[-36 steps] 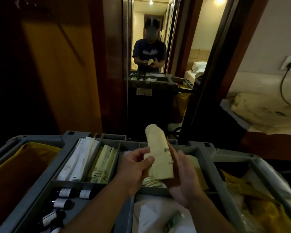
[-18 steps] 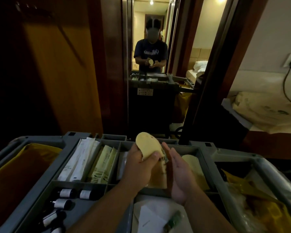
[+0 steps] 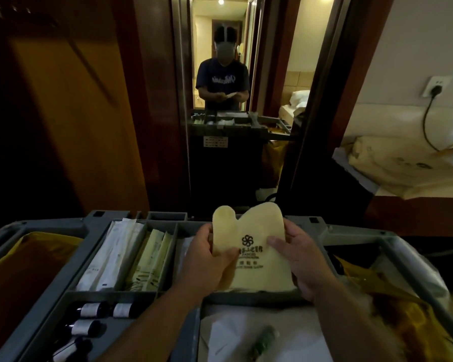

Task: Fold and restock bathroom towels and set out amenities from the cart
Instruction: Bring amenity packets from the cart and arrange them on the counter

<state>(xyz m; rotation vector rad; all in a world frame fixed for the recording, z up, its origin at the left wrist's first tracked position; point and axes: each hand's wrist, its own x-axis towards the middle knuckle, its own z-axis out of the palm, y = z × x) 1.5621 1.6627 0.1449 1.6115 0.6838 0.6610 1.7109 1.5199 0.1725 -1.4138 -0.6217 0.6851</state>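
A pale yellow mitt-shaped cloth (image 3: 249, 231) with a black flower logo and printed text is spread flat, face up, above the grey cart tray (image 3: 105, 216). My left hand (image 3: 207, 259) grips its left edge with the thumb on top. My right hand (image 3: 296, 259) holds the right edge, thumb across the front. The cloth hangs over the tray's middle back compartment, whose contents it hides.
White sachets (image 3: 113, 254) and pale green packets (image 3: 152, 259) fill the back-left compartments. Small dark bottles (image 3: 94, 309) lie front left. White paper and a green item (image 3: 263, 342) lie in front. Yellow bags (image 3: 24, 270) flank the cart. A mirror (image 3: 220, 100) stands ahead.
The cloth was rolled and upright a second ago. Both hands have opened it out flat and now hold it by its two sides, logo facing me.
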